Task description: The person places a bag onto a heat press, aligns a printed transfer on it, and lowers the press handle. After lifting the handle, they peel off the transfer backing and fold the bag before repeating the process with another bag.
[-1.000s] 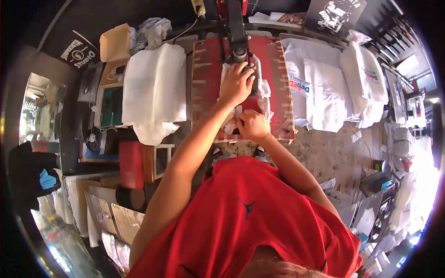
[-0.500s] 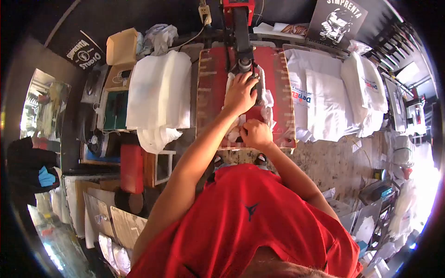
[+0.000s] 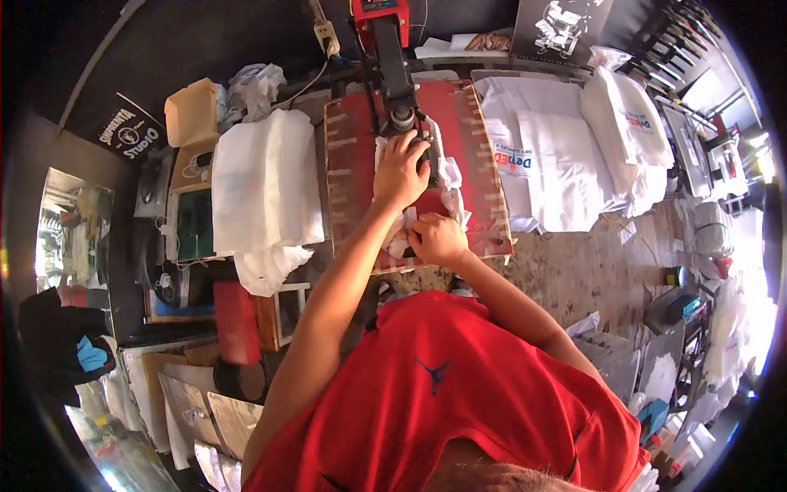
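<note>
My left hand (image 3: 402, 174) lies over the dark centre part of a red press (image 3: 481, 156), just below its metal joint (image 3: 402, 119). Its fingers are slightly apart and bent over the top, with the thumb to the right. My right hand (image 3: 440, 239) is closed, nearer to me at the press's front, with its fingertips at crumpled white material (image 3: 398, 244). Its palm side is hidden. More bunched white material (image 3: 449, 173) runs along the right of the centre part. A black arm (image 3: 392, 70) rises behind from a red box (image 3: 382, 18).
White cloths hang left of the press (image 3: 266, 180); printed white fabric (image 3: 566, 172) lies to the right. An open cardboard box (image 3: 192, 115), a power outlet (image 3: 327, 37) and its cord are at the back. A red padded object (image 3: 236, 321) stands lower left.
The view has shifted, so the press and both hands appear further left. Both hands keep nearly the same places on the press.
</note>
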A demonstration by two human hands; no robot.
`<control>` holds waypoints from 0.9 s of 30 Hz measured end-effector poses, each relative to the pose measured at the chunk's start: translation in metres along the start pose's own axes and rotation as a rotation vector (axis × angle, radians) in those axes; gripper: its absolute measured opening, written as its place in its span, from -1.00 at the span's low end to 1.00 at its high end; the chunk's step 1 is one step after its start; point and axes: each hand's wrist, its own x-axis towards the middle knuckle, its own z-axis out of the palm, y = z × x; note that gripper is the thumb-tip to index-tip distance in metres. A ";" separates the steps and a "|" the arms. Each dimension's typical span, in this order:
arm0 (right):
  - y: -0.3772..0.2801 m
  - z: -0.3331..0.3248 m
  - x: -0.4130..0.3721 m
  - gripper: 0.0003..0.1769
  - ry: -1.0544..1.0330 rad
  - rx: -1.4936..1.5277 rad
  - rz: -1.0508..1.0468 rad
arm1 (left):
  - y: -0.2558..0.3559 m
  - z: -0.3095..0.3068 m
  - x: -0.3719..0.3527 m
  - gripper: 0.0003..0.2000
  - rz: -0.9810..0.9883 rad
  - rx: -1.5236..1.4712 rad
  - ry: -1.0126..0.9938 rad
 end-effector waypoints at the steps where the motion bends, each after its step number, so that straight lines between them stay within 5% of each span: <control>1: 0.000 0.001 0.000 -0.76 0.017 0.007 -0.014 | 0.001 0.000 0.000 -0.66 0.002 -0.002 -0.003; 27: -0.002 -0.014 0.000 -0.76 -0.001 0.119 -0.083 | 0.000 0.000 0.002 -0.66 0.011 -0.026 0.008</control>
